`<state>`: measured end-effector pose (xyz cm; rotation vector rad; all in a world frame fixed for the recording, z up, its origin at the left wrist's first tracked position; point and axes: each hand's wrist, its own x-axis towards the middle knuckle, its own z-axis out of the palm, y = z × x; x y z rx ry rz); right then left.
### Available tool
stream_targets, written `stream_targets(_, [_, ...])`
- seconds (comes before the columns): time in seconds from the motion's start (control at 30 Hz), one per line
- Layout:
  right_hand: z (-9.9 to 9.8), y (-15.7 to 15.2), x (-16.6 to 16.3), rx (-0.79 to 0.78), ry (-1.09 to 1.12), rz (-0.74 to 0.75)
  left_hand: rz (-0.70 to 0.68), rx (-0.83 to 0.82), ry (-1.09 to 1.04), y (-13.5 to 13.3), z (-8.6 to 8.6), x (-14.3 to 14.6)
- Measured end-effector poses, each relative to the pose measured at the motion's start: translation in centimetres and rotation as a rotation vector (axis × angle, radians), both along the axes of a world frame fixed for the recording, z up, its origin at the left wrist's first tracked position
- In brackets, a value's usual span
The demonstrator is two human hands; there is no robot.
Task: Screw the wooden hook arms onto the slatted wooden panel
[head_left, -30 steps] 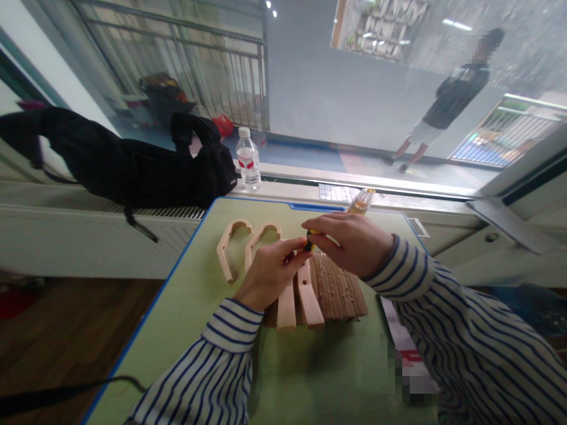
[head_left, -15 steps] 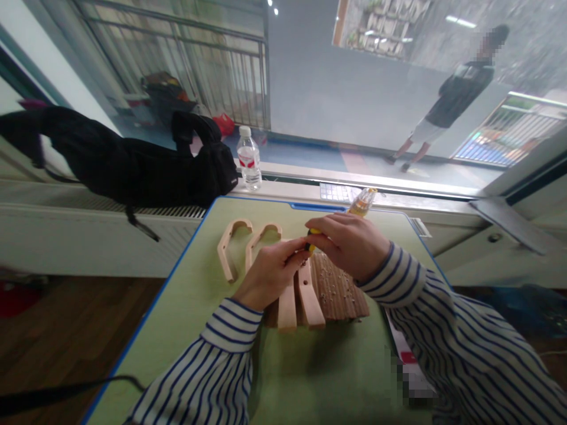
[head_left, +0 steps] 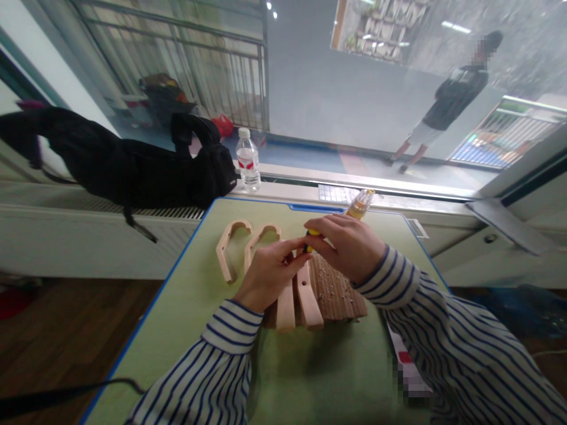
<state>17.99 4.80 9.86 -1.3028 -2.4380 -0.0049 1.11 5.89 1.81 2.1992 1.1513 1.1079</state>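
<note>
My right hand [head_left: 348,245] is closed round a short yellow-and-black screwdriver [head_left: 312,233], mostly covered by the fingers. My left hand [head_left: 270,265] has its thumb and forefinger at the tool's dark lower end, over the wooden pieces; the tip is hidden. Under the hands, a pale wooden piece [head_left: 286,310] and another one with a hole [head_left: 309,304] lie side by side on a brown, grooved wooden board [head_left: 339,289]. Many small screw-like bits are scattered on the board. Two curved wooden hooks with holes, the outer hook [head_left: 224,251] and the inner hook [head_left: 249,245], lie to the left.
The green tabletop [head_left: 186,330] has a blue edge. Behind my right hand is a clear bottle with amber contents [head_left: 359,203]. On the sill stand a water bottle [head_left: 248,162] and a black bag [head_left: 155,171]. A person [head_left: 460,97] stands beyond the glass.
My left thumb has shifted slightly at the screwdriver's lower end. Both hands stay over the board, and the view has moved a little.
</note>
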Motion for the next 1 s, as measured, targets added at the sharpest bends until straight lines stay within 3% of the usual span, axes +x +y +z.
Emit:
stream_targets(0.4, [0.73,0.15,0.18,-0.092,-0.063,0.081,0.005,-0.05,-0.044,-0.05,-0.45,-0.14])
stream_targets(1.0, [0.45,-0.08,-0.16,-0.048,-0.073,-0.018,-0.087,-0.091,-0.047,-0.05,-0.21,-0.05])
